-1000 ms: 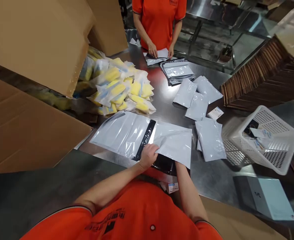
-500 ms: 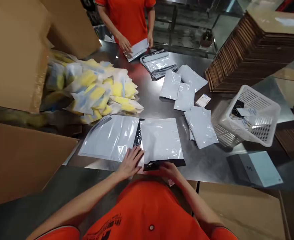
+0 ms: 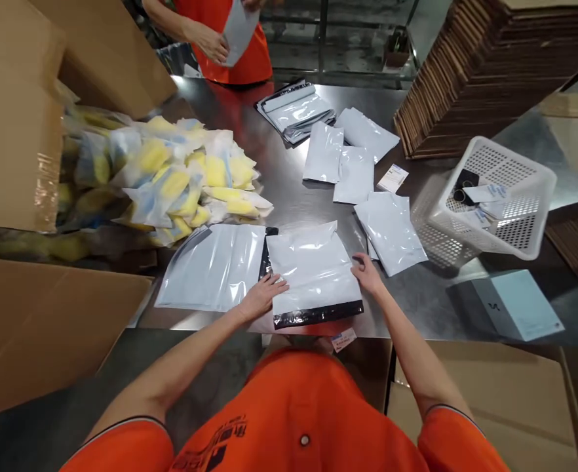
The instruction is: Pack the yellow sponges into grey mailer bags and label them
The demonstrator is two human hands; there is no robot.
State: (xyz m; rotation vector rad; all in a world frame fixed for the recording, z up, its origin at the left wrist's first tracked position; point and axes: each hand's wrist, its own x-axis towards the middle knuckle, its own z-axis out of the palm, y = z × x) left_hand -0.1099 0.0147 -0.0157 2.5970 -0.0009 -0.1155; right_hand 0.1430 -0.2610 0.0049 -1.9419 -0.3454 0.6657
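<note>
A white plastic mailer bag [image 3: 313, 269] with a black strip along its near edge lies in front of me on the metal table. My left hand [image 3: 265, 293] rests on its left edge, fingers spread. At the bag's right edge is my right hand [image 3: 367, 272], its thumb and fingers curled close to the plastic; whether they pinch it is hard to see. A stack of larger white bags [image 3: 213, 269] lies to the left. Further right are filled white packets [image 3: 392, 229], and behind them more packets [image 3: 323, 154].
Yellow-and-white wrapped items [image 3: 185, 177] spill from a cardboard box [image 3: 14, 118] at the left. At the right stand a white basket [image 3: 539, 203], a pale blue box [image 3: 525, 305] and stacked flat cardboard [image 3: 480, 85]. A person [image 3: 220, 39] across the table holds a white bag.
My right hand has moved from the bag's near edge up to its right edge. My left hand has shifted slightly up onto the bag. The person opposite has lifted a white bag off the table.
</note>
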